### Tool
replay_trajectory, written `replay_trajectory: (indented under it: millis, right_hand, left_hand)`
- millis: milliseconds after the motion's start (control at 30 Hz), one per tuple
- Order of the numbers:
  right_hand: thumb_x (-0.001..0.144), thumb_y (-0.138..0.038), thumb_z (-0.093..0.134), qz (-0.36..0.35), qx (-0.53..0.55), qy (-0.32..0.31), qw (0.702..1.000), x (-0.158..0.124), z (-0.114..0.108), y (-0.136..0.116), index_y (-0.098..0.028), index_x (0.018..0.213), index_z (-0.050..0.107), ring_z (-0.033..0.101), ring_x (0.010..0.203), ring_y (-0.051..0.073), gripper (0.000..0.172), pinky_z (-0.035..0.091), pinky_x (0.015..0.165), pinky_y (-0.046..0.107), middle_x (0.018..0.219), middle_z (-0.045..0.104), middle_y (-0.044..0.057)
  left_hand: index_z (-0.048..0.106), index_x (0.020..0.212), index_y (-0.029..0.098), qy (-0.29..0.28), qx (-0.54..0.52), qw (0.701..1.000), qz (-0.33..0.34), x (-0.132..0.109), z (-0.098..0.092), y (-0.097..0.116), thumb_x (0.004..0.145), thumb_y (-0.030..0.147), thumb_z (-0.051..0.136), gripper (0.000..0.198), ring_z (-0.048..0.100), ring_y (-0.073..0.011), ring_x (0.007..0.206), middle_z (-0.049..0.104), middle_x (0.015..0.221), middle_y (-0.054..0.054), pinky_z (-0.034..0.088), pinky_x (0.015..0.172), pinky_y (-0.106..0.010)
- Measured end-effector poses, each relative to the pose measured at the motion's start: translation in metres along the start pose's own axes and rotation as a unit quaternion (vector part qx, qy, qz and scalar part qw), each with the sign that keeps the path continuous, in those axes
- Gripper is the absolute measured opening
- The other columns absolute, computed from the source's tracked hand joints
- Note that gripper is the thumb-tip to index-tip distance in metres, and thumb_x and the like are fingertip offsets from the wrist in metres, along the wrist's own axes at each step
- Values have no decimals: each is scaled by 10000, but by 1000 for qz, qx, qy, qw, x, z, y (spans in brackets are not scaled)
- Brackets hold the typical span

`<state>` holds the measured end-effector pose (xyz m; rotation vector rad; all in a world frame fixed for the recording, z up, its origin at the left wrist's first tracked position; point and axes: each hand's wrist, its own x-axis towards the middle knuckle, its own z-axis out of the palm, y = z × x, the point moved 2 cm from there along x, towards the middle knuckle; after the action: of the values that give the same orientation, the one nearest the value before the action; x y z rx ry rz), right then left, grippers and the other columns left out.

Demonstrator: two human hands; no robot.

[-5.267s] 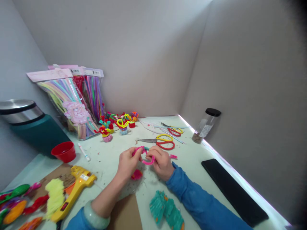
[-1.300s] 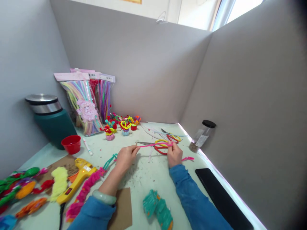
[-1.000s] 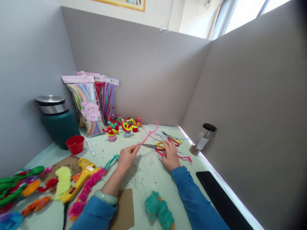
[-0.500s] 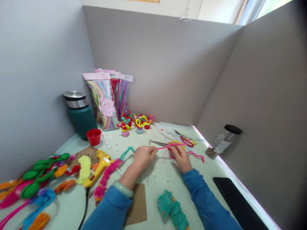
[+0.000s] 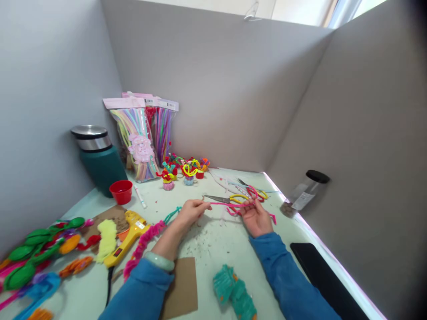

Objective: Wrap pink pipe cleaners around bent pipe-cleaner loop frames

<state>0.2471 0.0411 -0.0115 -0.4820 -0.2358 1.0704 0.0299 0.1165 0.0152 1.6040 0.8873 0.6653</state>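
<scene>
A thin pink pipe cleaner (image 5: 225, 204) is stretched level between my two hands, a little above the table. My left hand (image 5: 191, 211) pinches its left end. My right hand (image 5: 256, 216) is closed round its right part, where more pink pipe cleaner loops out beside the fingers. Just behind the hands lie scissors with yellow and red handles (image 5: 233, 199). A fuzzy pink strip with a teal end (image 5: 147, 238) lies left of my left forearm.
A yellow glue gun (image 5: 128, 236), a red cup (image 5: 121, 191), a teal flask (image 5: 98, 160) and bags of pipe cleaners (image 5: 138, 135) stand left. Small finished figures (image 5: 183, 169) sit at the back. A teal fuzzy piece (image 5: 233, 293), brown card (image 5: 182, 286), black slab (image 5: 330, 284) and jar (image 5: 305, 193) lie nearby.
Five seconds ago both hands bent a pink loop close together. Since then they drew apart, stretching the pink pipe cleaner straight; the right hand regripped it and now it is held taut.
</scene>
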Motion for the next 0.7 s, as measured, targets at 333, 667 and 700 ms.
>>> replay_trajectory:
  millis: [333,667,700]
  right_hand:
    - [792,-189,588,77,-46,-37,995,-2,2,13,-160,784,598,599,576,99,32,548,605,255,599,594,-34]
    - [793,-211,587,58,-65,-40,995,-3,6,11,-185,826,582,464,466,56,43,481,501,178,510,441,-83]
    - [790,-220,590,55,-76,-56,994,-5,9,11,-182,833,582,442,455,54,58,465,484,173,506,422,-84]
  left_hand:
    - [587,657,112,98,-491,865,-49,5,-13,-2,724,110,587,67,640,-137,719,674,769,-71,515,708,-273]
    - [608,717,97,10,-523,852,-7,2,-8,3,764,140,578,71,552,-77,531,590,611,-21,511,605,-224]
    - [618,736,92,3,-506,862,0,2,-6,3,740,120,601,33,544,-69,529,597,632,-22,504,598,-213]
